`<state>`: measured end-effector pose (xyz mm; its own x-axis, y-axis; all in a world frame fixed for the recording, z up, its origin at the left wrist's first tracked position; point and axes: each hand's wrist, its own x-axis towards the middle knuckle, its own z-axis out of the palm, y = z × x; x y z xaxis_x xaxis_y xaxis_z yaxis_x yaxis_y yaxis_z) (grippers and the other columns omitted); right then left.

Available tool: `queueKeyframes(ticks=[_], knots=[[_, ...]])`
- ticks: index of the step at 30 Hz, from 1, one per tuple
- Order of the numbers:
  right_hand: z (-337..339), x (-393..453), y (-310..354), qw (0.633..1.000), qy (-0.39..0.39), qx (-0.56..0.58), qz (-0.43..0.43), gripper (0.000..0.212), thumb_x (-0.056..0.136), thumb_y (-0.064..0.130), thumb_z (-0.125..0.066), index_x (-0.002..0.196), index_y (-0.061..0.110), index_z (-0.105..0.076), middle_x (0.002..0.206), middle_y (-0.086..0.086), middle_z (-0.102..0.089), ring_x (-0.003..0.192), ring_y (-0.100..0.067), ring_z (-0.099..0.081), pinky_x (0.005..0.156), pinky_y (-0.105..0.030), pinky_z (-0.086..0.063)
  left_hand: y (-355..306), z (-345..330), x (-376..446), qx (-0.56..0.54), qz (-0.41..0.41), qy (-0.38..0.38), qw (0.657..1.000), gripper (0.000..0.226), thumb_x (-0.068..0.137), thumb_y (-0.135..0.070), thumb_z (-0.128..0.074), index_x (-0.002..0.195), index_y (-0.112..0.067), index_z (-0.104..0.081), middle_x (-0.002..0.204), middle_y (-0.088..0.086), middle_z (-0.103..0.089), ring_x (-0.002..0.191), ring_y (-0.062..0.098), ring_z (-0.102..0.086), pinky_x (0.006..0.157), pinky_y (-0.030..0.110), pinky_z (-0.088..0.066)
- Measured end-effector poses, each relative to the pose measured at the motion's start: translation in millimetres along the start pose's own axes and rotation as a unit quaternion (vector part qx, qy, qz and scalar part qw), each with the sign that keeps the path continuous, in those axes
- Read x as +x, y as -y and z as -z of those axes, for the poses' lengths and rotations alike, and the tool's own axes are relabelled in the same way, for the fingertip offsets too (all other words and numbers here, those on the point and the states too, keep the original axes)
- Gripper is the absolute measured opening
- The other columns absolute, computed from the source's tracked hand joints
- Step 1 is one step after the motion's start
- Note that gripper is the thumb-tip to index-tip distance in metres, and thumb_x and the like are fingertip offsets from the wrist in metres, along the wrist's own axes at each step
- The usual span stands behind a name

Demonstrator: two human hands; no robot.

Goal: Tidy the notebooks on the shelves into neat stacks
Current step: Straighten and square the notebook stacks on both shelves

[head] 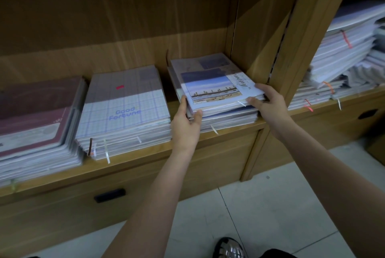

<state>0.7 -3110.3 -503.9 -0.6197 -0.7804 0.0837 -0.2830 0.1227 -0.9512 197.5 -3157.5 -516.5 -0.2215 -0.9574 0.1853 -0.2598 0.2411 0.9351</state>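
A stack of notebooks with a blue seaside picture on the top cover point(210, 83) sits at the right end of the wooden shelf point(145, 159), its upper books skewed against the lower ones. My left hand point(185, 121) grips the stack's front left corner, fingers along its left edge and thumb at the front. My right hand point(267, 99) holds the front right corner, thumb on the cover and fingers against the side. Left of it lies a neat stack topped by a checked "Good Fortune" notebook point(127, 101), and further left a maroon-covered stack point(35, 120).
An upright wooden divider point(252, 49) stands right beside the held stack. The neighbouring bay on the right holds untidy heaps of notebooks point(343, 55). Drawers with dark handles point(109, 195) sit below the shelf. A tiled floor point(260, 205) and my shoe point(229, 247) are below.
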Motion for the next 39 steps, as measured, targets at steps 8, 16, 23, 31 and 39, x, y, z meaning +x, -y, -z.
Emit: queueKeyframes(ticks=[8, 16, 23, 31, 39], knots=[[6.4, -2.7, -5.5, 0.998, 0.062, -0.012, 0.012, 0.069, 0.078, 0.01, -0.073, 0.138, 0.021, -0.041, 0.126, 0.003, -0.051, 0.115, -0.019, -0.052, 0.1, -0.041, -0.046, 13.7, 1.1, -8.9, 0.058, -0.029, 0.029, 0.997, 0.068, 0.091, -0.011, -0.056, 0.148, -0.019, -0.019, 0.145, 0.003, -0.042, 0.13, 0.016, -0.043, 0.109, 0.03, -0.034], [6.9, 1.5, -4.0, 0.995, 0.076, -0.054, 0.048, 0.065, 0.08, 0.01, -0.072, 0.133, 0.03, -0.042, 0.126, 0.003, -0.048, 0.117, -0.022, -0.049, 0.101, -0.043, -0.045, 9.3, 6.4, -17.3, 0.131, -0.064, 0.007, 0.989, 0.065, 0.096, -0.012, -0.046, 0.149, -0.021, -0.01, 0.126, 0.0, -0.058, 0.102, 0.004, -0.053, 0.095, 0.021, -0.042], [2.9, 7.9, -6.3, 0.992, 0.073, -0.092, 0.047, 0.058, 0.085, 0.02, -0.068, 0.134, 0.032, -0.041, 0.128, 0.0, -0.051, 0.114, -0.023, -0.052, 0.098, -0.046, -0.046, 15.9, 5.3, -23.9, 0.12, -0.078, -0.026, 0.989, 0.057, 0.097, -0.018, -0.043, 0.148, -0.019, -0.016, 0.106, -0.007, -0.059, 0.08, 0.0, -0.054, 0.075, 0.004, -0.043], [1.8, 4.5, -2.5, 0.994, 0.084, -0.069, 0.027, 0.064, 0.085, 0.018, -0.067, 0.14, 0.027, -0.036, 0.127, 0.001, -0.049, 0.117, -0.022, -0.05, 0.1, -0.043, -0.045, 13.1, 7.9, -13.2, 0.015, -0.043, 0.021, 0.999, 0.058, 0.097, -0.026, -0.042, 0.148, -0.022, -0.015, 0.122, -0.015, -0.051, 0.108, 0.002, -0.052, 0.096, 0.023, -0.045], [1.0, 3.3, 1.2, 0.995, 0.066, -0.071, 0.036, 0.055, 0.089, 0.026, -0.062, 0.139, 0.024, -0.04, 0.126, 0.001, -0.049, 0.115, -0.021, -0.05, 0.097, -0.04, -0.046, 10.7, 11.0, -9.3, 0.018, -0.026, 0.048, 0.998, 0.058, 0.099, -0.025, -0.038, 0.149, -0.024, -0.008, 0.139, -0.002, -0.047, 0.123, 0.012, -0.046, 0.103, 0.025, -0.037]])
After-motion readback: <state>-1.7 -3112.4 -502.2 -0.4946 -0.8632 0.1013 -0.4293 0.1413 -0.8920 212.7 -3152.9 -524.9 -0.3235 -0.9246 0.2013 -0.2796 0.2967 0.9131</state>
